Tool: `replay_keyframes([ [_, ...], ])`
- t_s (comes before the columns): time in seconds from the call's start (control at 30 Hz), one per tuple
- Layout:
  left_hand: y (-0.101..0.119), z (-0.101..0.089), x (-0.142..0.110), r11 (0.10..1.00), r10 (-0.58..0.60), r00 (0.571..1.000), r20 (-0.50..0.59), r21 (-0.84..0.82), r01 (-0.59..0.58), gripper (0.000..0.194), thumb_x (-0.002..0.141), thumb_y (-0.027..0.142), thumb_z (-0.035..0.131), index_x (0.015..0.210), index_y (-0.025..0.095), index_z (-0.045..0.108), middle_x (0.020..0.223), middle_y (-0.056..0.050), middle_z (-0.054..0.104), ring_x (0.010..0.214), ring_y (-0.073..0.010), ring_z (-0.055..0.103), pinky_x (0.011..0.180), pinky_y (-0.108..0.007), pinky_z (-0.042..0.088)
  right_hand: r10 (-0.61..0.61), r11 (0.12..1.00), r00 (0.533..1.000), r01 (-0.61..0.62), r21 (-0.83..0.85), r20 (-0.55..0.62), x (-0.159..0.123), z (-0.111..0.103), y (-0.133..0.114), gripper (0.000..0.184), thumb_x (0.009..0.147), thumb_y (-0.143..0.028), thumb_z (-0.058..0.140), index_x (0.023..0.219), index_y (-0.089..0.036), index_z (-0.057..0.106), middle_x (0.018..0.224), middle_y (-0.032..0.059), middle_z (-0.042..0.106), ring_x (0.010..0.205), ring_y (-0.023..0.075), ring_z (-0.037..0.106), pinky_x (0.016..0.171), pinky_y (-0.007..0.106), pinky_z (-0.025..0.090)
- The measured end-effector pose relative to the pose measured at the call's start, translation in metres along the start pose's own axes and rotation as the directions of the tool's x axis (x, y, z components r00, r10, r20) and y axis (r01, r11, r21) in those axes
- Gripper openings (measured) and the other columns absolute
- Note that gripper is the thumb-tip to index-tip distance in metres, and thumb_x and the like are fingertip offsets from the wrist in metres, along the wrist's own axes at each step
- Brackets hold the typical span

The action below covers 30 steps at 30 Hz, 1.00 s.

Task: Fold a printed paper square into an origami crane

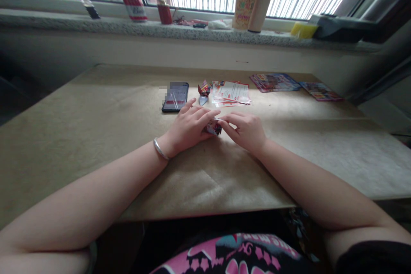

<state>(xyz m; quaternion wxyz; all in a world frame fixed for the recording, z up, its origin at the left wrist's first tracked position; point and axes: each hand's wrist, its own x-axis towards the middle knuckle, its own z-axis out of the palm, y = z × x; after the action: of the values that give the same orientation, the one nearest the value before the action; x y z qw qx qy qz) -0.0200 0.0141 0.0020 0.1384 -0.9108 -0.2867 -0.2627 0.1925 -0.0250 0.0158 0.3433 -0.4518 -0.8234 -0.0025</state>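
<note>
My left hand (pixel 192 124) gripped the packet (pixel 212 128), seemingly for steadiness; right hand (pixel 245 130) pinched its edge, cards (pixel 231 93) beyond.

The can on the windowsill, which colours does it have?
Mainly red and white: the can shows best in the head view.

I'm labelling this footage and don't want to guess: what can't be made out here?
In the head view:
- Wrapper: partly covered by the left hand and the fingertips of the right hand; its contents can't be seen.
- Phone: screen details lost to pixelation and glare.
- White card: print too small to read.
- Right sleeve: cut off by the picture's edge.
</note>
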Motion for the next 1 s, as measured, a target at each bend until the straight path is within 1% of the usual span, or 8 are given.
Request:
replay_keyframes([
  [0.13, -0.001, 0.001, 0.000, 0.997, -0.054, 0.998, -0.030, -0.049, 0.052, 0.043, 0.083, 0.043, 0.064, 0.119, 0.022, 0.056, 0.109, -0.006, 0.068, 0.107, -0.0236, 0.062, 0.115, -0.049, 0.028, 0.036, 0.993, 0.999, -0.040, 0.108, 0.040, 0.000, -0.001, 0.000, 0.032, 0.095, -0.046, 0.045, 0.096, -0.025, 0.069, 0.094, 0.0024, 0.073, 0.081, 0.0157, 0.066, 0.071, 0.026, 0.047],
  [0.27, -0.002, 0.002, 0.000, 0.984, -0.128, 0.989, -0.074, -0.134, 0.118, 0.039, 0.081, 0.043, 0.066, 0.113, 0.021, 0.057, 0.102, -0.005, 0.070, 0.101, -0.0227, 0.065, 0.112, -0.049, 0.032, 0.072, 0.964, 0.994, -0.092, 0.249, 0.086, 0.001, 0.004, 0.004, 0.028, 0.091, -0.044, 0.053, 0.108, -0.026, 0.064, 0.102, 0.0029, 0.071, 0.081, 0.0154, 0.068, 0.070, 0.026, 0.051],
  [0.4, -0.003, 0.003, 0.001, 0.957, -0.195, 0.972, -0.129, -0.243, 0.159, 0.038, 0.080, 0.038, 0.069, 0.110, 0.019, 0.056, 0.098, -0.003, 0.071, 0.094, -0.0198, 0.066, 0.110, -0.048, 0.035, 0.119, 0.931, 0.988, -0.146, 0.335, 0.101, 0.002, 0.010, 0.007, 0.029, 0.085, -0.040, 0.062, 0.111, -0.025, 0.061, 0.105, 0.0030, 0.069, 0.079, 0.0152, 0.068, 0.068, 0.028, 0.054],
  [0.5, -0.003, 0.003, 0.000, 0.938, -0.246, 0.960, -0.137, -0.282, 0.200, 0.038, 0.080, 0.040, 0.068, 0.109, 0.020, 0.055, 0.096, -0.002, 0.070, 0.092, -0.0192, 0.066, 0.111, -0.049, 0.035, 0.123, 0.900, 0.987, -0.156, 0.406, 0.105, 0.003, 0.013, 0.008, 0.032, 0.082, -0.038, 0.065, 0.111, -0.026, 0.059, 0.108, 0.0026, 0.068, 0.079, 0.0146, 0.067, 0.067, 0.029, 0.055],
  [0.57, -0.003, 0.004, 0.000, 0.929, -0.273, 0.951, -0.146, -0.296, 0.221, 0.037, 0.080, 0.041, 0.067, 0.108, 0.020, 0.053, 0.098, -0.002, 0.069, 0.093, -0.0193, 0.065, 0.111, -0.049, 0.034, 0.118, 0.897, 0.986, -0.155, 0.414, 0.114, 0.003, 0.014, 0.008, 0.034, 0.080, -0.037, 0.068, 0.111, -0.027, 0.059, 0.107, 0.0021, 0.069, 0.080, 0.0150, 0.067, 0.067, 0.029, 0.056],
  [0.7, -0.003, 0.005, -0.001, 0.923, -0.260, 0.953, -0.158, -0.331, 0.198, 0.033, 0.082, 0.041, 0.065, 0.105, 0.021, 0.051, 0.099, -0.001, 0.067, 0.094, -0.0184, 0.064, 0.113, -0.048, 0.033, 0.091, 0.910, 0.992, -0.120, 0.396, 0.093, 0.003, 0.013, 0.009, 0.031, 0.082, -0.036, 0.066, 0.111, -0.027, 0.061, 0.109, 0.0027, 0.069, 0.083, 0.0154, 0.067, 0.068, 0.029, 0.056],
  [0.87, 0.000, 0.001, 0.001, 0.922, -0.212, 0.964, -0.158, -0.359, 0.144, 0.019, 0.091, 0.036, 0.053, 0.102, 0.021, 0.050, 0.102, -0.003, 0.065, 0.099, -0.0176, 0.062, 0.113, -0.048, 0.034, 0.059, 0.920, 0.998, -0.069, 0.386, 0.038, 0.003, 0.011, 0.008, 0.027, 0.084, -0.030, 0.062, 0.111, -0.026, 0.061, 0.107, 0.0030, 0.069, 0.090, 0.0161, 0.066, 0.068, 0.028, 0.056],
  [1.0, 0.000, -0.003, 0.004, 0.920, -0.149, 0.964, -0.220, -0.388, 0.053, 0.017, 0.090, 0.034, 0.055, 0.098, 0.020, 0.053, 0.102, -0.006, 0.066, 0.105, -0.0197, 0.059, 0.104, -0.043, 0.043, 0.034, 0.929, 0.999, -0.033, 0.369, 0.004, 0.004, 0.010, 0.007, 0.024, 0.084, -0.027, 0.061, 0.108, -0.026, 0.062, 0.108, 0.0027, 0.069, 0.093, 0.0162, 0.064, 0.069, 0.028, 0.056],
])
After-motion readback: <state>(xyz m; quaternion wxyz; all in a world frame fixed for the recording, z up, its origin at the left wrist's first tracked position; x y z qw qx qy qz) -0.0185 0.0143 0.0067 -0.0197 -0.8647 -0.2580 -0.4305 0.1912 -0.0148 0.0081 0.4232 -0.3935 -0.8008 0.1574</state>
